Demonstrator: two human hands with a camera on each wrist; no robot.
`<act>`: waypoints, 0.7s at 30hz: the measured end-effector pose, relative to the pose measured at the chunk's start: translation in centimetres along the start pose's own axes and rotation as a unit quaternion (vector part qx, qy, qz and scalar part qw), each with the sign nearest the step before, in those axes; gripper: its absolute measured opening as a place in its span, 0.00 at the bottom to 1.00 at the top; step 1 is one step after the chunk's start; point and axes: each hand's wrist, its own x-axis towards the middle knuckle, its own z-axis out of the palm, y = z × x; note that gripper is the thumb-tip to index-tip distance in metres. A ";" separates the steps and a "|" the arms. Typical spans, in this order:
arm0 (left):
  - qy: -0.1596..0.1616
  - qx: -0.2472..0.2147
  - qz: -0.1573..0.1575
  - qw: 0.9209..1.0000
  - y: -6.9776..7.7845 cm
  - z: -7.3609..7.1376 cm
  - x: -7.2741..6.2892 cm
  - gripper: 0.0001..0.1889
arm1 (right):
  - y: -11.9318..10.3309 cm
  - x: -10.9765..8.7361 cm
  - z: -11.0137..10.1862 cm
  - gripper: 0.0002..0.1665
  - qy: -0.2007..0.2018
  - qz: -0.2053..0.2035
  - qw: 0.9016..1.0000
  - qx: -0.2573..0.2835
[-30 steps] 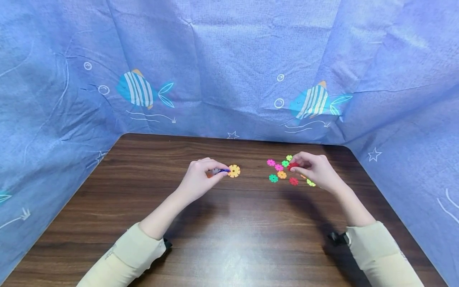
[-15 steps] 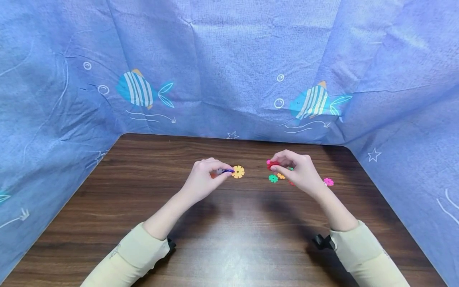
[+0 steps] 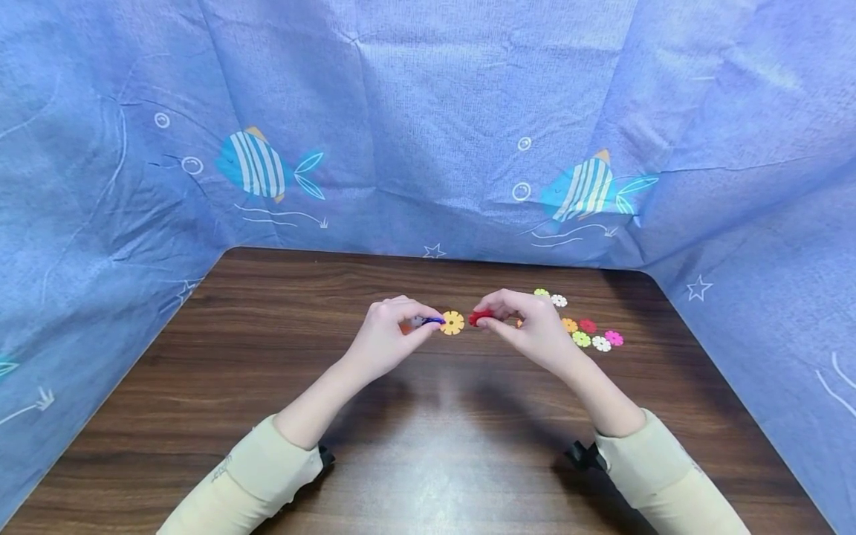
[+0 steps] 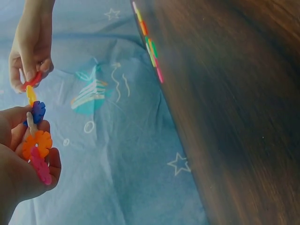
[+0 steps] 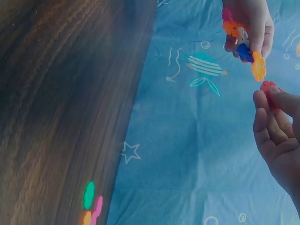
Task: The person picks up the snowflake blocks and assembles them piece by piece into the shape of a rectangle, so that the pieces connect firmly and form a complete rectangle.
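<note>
My left hand (image 3: 383, 336) pinches a chain of interlocking snowflake discs above the table. In the left wrist view the chain runs from a pink disc (image 4: 41, 168) through an orange disc (image 4: 40, 143), a white disc (image 4: 31, 123) and a blue disc (image 4: 39, 111) to a yellow-orange disc (image 4: 31, 95). Thumb and fingers grip near the blue one; the yellow-orange end points toward my right hand (image 3: 535, 332). That hand pinches a red disc (image 3: 478, 318) between thumb and fingertips, partly covered. In the head view, a small gap separates the red disc from the yellow-orange one.
Loose snowflake discs lie on the brown wooden table (image 3: 267, 371) behind and right of my right hand, among them a red disc (image 3: 588, 326) and a pink disc (image 3: 614, 338). A blue curtain (image 3: 428, 148) with fish prints surrounds the table's back and sides.
My right hand has carried the red disc leftward from above the loose discs to beside the chain's end. My left hand has shifted slightly right with the chain.
</note>
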 end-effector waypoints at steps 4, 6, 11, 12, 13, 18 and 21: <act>-0.004 0.001 0.000 1.000 0.1 0.1 -0.1 0.05 | 0.0 0.0 0.4 0.13 -0.003 -0.021 1.000 -0.016; -0.004 0.002 0.000 1.000 0.1 0.2 -0.2 0.05 | 0.0 0.0 0.5 0.13 -0.004 -0.032 0.999 -0.027; -0.001 0.015 0.001 1.000 0.4 0.3 -0.3 0.04 | -0.1 -0.1 0.9 0.13 0.007 -0.057 0.997 -0.049; -0.001 0.018 0.001 1.000 0.4 0.4 -0.4 0.04 | -0.1 -0.1 0.9 0.12 0.011 -0.060 0.997 -0.049; -0.001 0.020 0.000 1.000 0.4 0.4 -0.4 0.04 | -0.1 -0.2 1.0 0.12 0.015 -0.062 0.997 -0.049; -0.001 0.019 -0.006 1.000 0.5 0.5 -0.5 0.04 | -0.2 -0.3 1.4 0.11 0.039 -0.070 0.996 -0.044; -0.001 0.014 -0.011 1.000 0.6 0.5 -0.5 0.04 | -0.3 -0.3 1.7 0.12 0.040 -0.069 0.996 -0.038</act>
